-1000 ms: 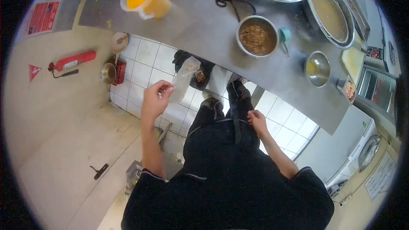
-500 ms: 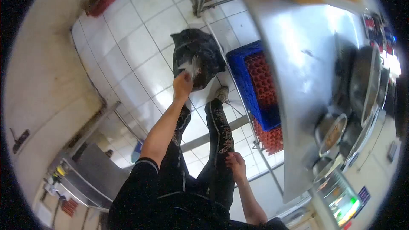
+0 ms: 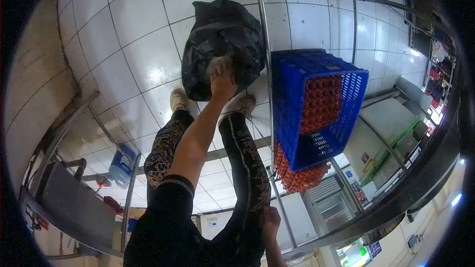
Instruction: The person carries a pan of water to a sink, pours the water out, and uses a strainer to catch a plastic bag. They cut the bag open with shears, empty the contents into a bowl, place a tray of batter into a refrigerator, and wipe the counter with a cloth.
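Observation:
A black plastic garbage bag (image 3: 225,34) sits on the tiled floor in front of my feet, its top sunken and its sides crumpled. My left hand (image 3: 222,78) presses down onto the top of the bag, fingers stretched out over a pale, translucent piece of plastic (image 3: 216,64) that is blurred and partly hidden beneath it. Against my right trouser leg (image 3: 247,168), near the thigh, rests my right hand (image 3: 269,221) with its fingers curled; nothing shows in them.
To the right, a blue plastic crate (image 3: 282,113) holds red egg trays (image 3: 319,104), with more trays (image 3: 297,173) below it. A metal rack post (image 3: 267,34) stands between bag and crate. At lower left, a blue-and-clear plastic jug (image 3: 121,168) is behind a metal frame.
I have bent lower, so bag and crate look closer. My left hand has moved down with the translucent plastic onto the bag, its fingers now spread. The right hand stays by my leg.

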A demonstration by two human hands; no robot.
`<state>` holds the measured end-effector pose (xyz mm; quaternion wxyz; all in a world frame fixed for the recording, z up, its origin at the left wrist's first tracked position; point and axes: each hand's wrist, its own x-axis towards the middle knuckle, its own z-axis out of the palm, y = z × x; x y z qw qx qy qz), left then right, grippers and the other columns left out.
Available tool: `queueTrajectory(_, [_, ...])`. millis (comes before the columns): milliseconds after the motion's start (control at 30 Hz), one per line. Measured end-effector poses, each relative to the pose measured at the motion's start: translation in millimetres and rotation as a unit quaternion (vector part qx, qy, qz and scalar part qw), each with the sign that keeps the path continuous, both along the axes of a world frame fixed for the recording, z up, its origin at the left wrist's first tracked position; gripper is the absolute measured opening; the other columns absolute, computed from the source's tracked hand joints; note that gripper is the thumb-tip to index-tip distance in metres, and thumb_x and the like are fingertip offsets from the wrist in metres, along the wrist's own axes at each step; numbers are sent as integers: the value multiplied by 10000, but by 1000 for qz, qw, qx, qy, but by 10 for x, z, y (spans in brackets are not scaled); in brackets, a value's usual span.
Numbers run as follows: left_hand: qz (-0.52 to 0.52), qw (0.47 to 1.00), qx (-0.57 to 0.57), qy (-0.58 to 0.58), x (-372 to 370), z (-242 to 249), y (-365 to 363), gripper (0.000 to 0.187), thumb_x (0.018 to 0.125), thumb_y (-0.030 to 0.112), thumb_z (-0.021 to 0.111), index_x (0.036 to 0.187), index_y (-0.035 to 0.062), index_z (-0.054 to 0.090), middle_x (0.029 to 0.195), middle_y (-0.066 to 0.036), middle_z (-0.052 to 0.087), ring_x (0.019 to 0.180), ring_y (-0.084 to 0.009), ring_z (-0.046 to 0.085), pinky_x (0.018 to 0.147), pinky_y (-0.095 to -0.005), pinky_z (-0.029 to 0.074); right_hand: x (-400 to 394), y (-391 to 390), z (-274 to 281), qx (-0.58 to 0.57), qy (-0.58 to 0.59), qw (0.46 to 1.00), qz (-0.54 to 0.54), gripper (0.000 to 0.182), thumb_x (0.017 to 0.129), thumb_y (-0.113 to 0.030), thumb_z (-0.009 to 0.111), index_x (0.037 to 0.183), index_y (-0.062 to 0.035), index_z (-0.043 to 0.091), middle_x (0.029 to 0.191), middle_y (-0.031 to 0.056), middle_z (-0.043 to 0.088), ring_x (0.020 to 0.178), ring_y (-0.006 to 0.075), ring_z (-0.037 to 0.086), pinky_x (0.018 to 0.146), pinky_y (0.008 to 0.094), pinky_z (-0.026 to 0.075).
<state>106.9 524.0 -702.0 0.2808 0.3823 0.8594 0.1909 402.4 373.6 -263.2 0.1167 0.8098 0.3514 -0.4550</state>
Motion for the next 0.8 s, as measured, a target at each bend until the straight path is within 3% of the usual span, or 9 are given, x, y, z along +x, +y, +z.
queueTrajectory(167, [-128, 980, -146, -54, -356, 0, 215, 825, 826, 341, 631, 1487, 17, 258, 1541, -259, 225, 1423, -426, 226, 1139, -498, 258, -35, 44, 36, 22, 3, 1000, -7, 203, 968, -254, 580, 984, -51, 580, 689, 5, 548, 561, 79, 485, 489, 237, 397])
queueTrajectory(267, [-40, 986, -160, -31, -263, 427, 66, 807, 802, 368, 662, 1445, -7, 349, 1463, -282, 369, 1368, -402, 356, 1115, -481, 299, 40, -59, 84, 51, 55, 996, -38, 193, 962, -231, 594, 1008, -45, 577, 733, 20, 569, 574, 86, 498, 499, 243, 415])
queueTrajectory(333, [-55, 967, -137, -207, -292, 913, -126, 701, 806, 372, 675, 1344, -34, 484, 1274, -277, 566, 1228, -376, 532, 1039, -454, 400, -175, 19, 237, 69, 117, 986, -98, 190, 957, -211, 606, 1023, -35, 578, 769, 28, 581, 595, 89, 507, 520, 245, 428])
queueTrajectory(400, [-71, 977, -48, -195, -160, 1338, -509, 547, 823, 359, 682, 1213, -14, 595, 1064, -237, 675, 1019, -352, 656, 919, -440, 489, -360, 17, 430, 103, 148, 978, -106, 174, 947, -164, 614, 1041, -22, 578, 800, 35, 593, 624, 93, 519, 552, 244, 441])
queueTrajectory(500, [-64, 962, -74, -255, -221, 2898, -621, 412, 846, 284, 689, 1154, 22, 613, 973, -171, 693, 895, -318, 675, 794, -400, 517, -623, 153, 950, 202, 118, 972, 3, 210, 932, -166, 629, 1047, 1, 578, 869, 85, 636, 796, 162, 615, 731, 278, 492])
queueTrajectory(567, [-78, 971, -34, -226, -196, 3709, -688, 327, 859, 174, 680, 1132, 11, 603, 874, -117, 688, 801, -248, 666, 731, -351, 505, -741, 493, 1563, 315, 110, 943, -8, 153, 921, -105, 615, 1030, -1, 590, 875, 117, 642, 805, 180, 624, 735, 282, 490])
queueTrajectory(633, [-86, 961, -2, -262, -189, 4459, -661, 272, 876, 110, 658, 1118, 2, 598, 867, -109, 684, 787, -193, 660, 716, -319, 517, -430, 796, 1722, 522, 11, 852, 27, 137, 921, -78, 603, 1032, 1, 587, 856, 107, 616, 783, 165, 600, 720, 283, 484])
queueTrajectory(733, [-86, 958, 28, -273, 6, 5494, -621, 250, 894, 94, 640, 1128, 16, 598, 870, -71, 666, 768, -153, 646, 694, -270, 523, 213, 1399, 2007, 619, 51, 697, -358, 155, 932, -82, 583, 1049, 18, 584, 887, 88, 576, 724, 135, 537, 660, 280, 463])
queueTrajectory(800, [-105, 933, 59, -338, 266, 6002, -447, 258, 896, 87, 644, 1140, 20, 597, 881, -73, 662, 783, -144, 643, 702, -262, 525, 805, 1632, 2031, 620, -144, 735, -232, 215, 921, -99, 601, 1095, 25, 582, 924, 122, 582, 698, 173, 555, 621, 283, 461])
